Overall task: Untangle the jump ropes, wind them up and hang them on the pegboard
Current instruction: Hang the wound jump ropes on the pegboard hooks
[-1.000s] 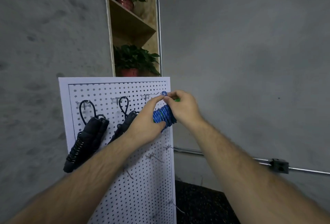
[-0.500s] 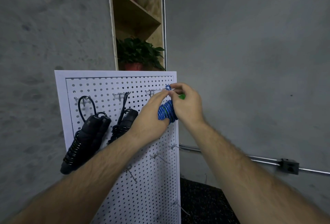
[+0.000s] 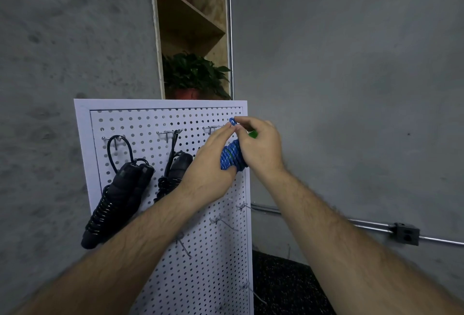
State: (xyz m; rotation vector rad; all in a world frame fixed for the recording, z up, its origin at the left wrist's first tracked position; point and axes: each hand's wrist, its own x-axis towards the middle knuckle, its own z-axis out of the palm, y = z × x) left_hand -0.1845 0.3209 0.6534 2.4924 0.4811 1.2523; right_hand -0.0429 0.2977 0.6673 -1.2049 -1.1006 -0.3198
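Observation:
A white pegboard [image 3: 200,277] leans against the grey wall. Two wound black jump ropes hang from its top hooks: one [image 3: 118,196] at the left, another [image 3: 175,166] in the middle, partly hidden by my left hand. A wound blue jump rope [image 3: 231,155] with a green handle end [image 3: 253,134] is held at the board's upper right. My right hand [image 3: 261,146] grips the bundle and pinches its small blue loop [image 3: 232,121] near the top right hook [image 3: 212,127]. My left hand [image 3: 211,164] holds the bundle from the left, its fingers up at the loop.
Several bare metal hooks [image 3: 223,221] stick out of the board's lower half. A wooden shelf [image 3: 193,28] with potted plants [image 3: 193,76] stands behind the board. A metal conduit with a box [image 3: 406,233] runs along the right wall. Dark flooring [image 3: 288,287] lies below.
Both hands have stayed at the board's upper right with the blue bundle, the loop still pinched near the hook. The view shifted slightly; the hanging black ropes are unchanged.

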